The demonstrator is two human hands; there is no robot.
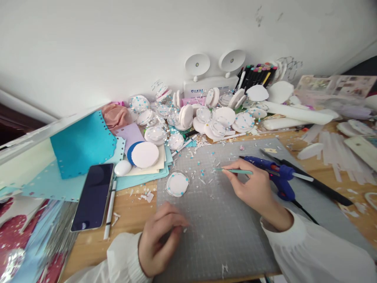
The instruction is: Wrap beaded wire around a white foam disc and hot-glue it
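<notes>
My right hand [253, 188] pinches a pair of mint-green tweezers [238, 171], their tip pointing left over a grey cutting mat [218, 232]. Small blue and white bits [202, 173] lie scattered near that tip. On the mat's left side rests a round white disc [178, 184] with blue specks along its edge. Below this disc, my left hand [161, 239] hovers or rests with loosely bent fingers, slightly blurred; thumb and forefinger look apart and nothing shows between them. A blue glue gun [272, 169] lies just behind my right hand.
Many speckled white discs [203, 116] are heaped at the back, before a twin-head lamp [210, 84] and markers [259, 74]. A phone [93, 196], a pen [110, 210] and stacked paper [147, 173] lie left. Clear glue sticks [338, 157] and a black tool [321, 181] are right.
</notes>
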